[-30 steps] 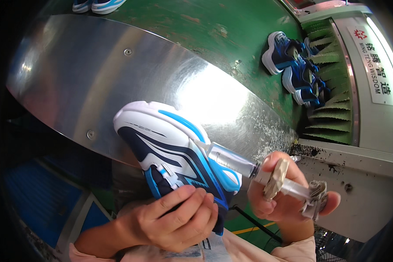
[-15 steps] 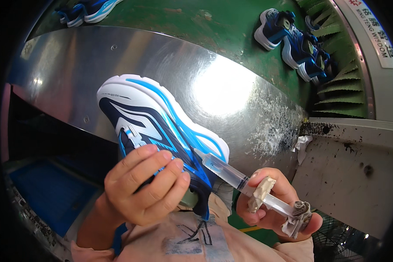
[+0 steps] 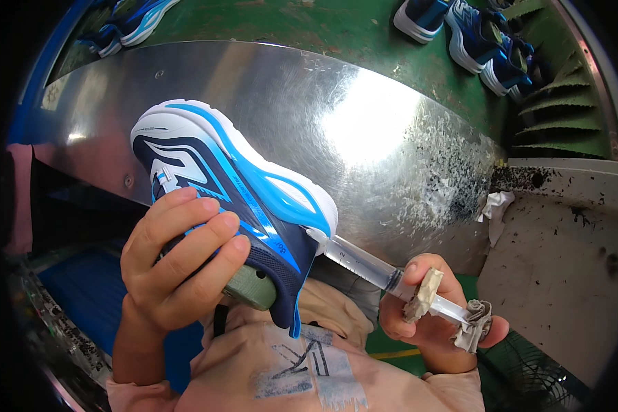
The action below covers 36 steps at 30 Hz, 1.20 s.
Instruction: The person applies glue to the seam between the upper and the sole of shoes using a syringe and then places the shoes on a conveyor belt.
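My left hand [image 3: 182, 264] grips a blue, navy and white running shoe [image 3: 244, 175] from its upper side, fingers curled over the opening. The shoe tilts with its white and blue sole turned up to the right; a green shoe last [image 3: 253, 287] shows inside the collar. My right hand [image 3: 429, 309] holds a clear syringe [image 3: 364, 263], fingers around the barrel's wrapped flange and thumb at the wrapped plunger end. The syringe tip is at the heel, by the seam between sole and upper; whether it touches I cannot tell.
Beyond the shoe lies a scuffed metal plate [image 3: 254, 75]. Behind it, a green belt [image 3: 316, 24] carries several blue shoes [image 3: 474, 38] at right and more shoes [image 3: 127, 27] at left. Green strip curtains [image 3: 563, 110] hang at far right, above a stained grey panel [image 3: 549, 261] with crumpled paper [image 3: 496, 209].
The shoe and my left hand have shifted left in view. The syringe tip has gone from the shoe's side seam to the back of the heel.
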{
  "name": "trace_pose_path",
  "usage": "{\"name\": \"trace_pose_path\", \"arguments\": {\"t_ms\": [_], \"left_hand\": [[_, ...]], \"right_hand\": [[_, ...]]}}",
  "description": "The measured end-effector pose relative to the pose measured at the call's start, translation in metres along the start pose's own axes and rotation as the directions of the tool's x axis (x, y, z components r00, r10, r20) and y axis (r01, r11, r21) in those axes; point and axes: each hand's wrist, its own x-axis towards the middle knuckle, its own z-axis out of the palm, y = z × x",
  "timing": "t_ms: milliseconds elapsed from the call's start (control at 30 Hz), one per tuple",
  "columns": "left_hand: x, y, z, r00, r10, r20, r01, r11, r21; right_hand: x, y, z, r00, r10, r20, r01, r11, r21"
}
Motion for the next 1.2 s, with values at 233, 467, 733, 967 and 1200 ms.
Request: {"name": "trace_pose_path", "arguments": {"t_ms": [233,467,733,967,1200], "left_hand": [[0.01,0.003,-0.001,0.999,-0.025,0.047,0.026,1.0,-0.017],[0.019,0.005,-0.002,0.998,-0.054,0.024,0.054,0.999,-0.002],[0.023,0.004,-0.005,0.997,-0.032,0.077,0.031,0.999,0.013],[0.068,-0.009,-0.006,0.966,0.07,0.25,-0.086,0.995,0.052],[0.118,-0.01,0.006,0.849,0.136,0.51,-0.184,0.982,0.044]], "right_hand": [[0.001,0.003,0.0,0.999,0.027,-0.018,-0.027,1.0,0.009],[0.002,0.004,-0.002,0.996,0.024,0.084,-0.03,0.997,0.069],[-0.009,0.03,-0.007,0.984,-0.16,0.085,0.137,0.964,0.227],[-0.017,0.038,0.007,0.996,-0.016,-0.092,0.047,0.937,0.345],[-0.01,0.021,0.02,0.96,0.023,-0.281,0.113,0.882,0.458]]}}
